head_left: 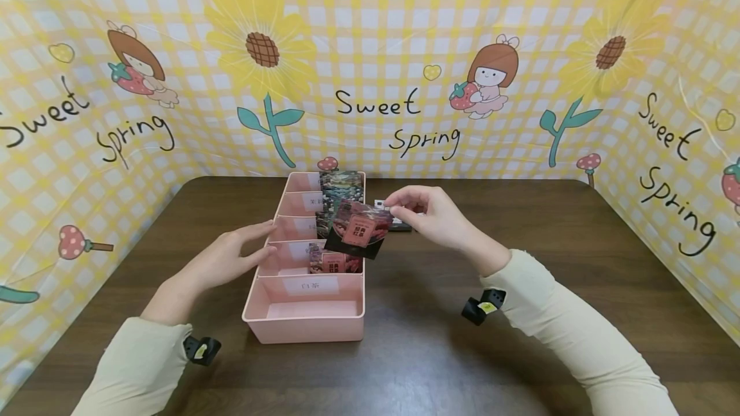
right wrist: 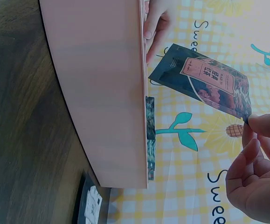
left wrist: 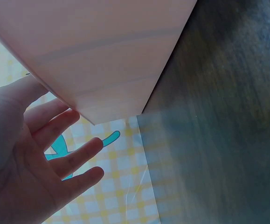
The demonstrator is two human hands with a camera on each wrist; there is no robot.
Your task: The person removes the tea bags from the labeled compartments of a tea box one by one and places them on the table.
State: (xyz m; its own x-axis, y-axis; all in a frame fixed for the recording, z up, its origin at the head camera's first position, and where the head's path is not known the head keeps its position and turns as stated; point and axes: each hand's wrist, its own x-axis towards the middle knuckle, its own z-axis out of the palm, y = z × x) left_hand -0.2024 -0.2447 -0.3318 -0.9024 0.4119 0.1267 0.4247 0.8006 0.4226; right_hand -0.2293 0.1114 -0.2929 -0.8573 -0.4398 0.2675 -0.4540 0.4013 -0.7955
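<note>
Head view first: your packet (head_left: 360, 230) hangs over the right side of the pink box (head_left: 306, 330), overlapping the middle slots from this angle, and can't really tell how far above them. It lies left of your right hand (head_left: 430, 214), which has it pinched at the top right corner between thumb and fingers, so that's the nearer hand by a lot. Your left hand (head_left: 225, 259) is on the opposite side, fingers spread, fingertips on the box's left rim. So the hands are well apart, with the packet and box between. The packet's tilted, print reading upright to you: dark bottom, pinkish label, Chinese text. A lower packet (head_left: 335, 263) with a similar label sits in the second slot from you, green packets (head_left: 341, 188) fill the right side farther back, and a dark item (head_left: 400, 226) peeks out behind your right hand on the table (head_left: 462, 364).

Left wrist view: no packet here, just the box's outer wall and your loose, mostly straight fingers. Thumb and index meet the rim, but their tips go out of sight, so no clue what they do inside.

Right wrist view is the good one. The packet is clearly longer than wide, long axis sloping from your pinch toward the box, the plain dark end nearest the rim. Looks flat and fairly stiff, dark green with pink artwork and "BLACK TEA" on the label.
</note>
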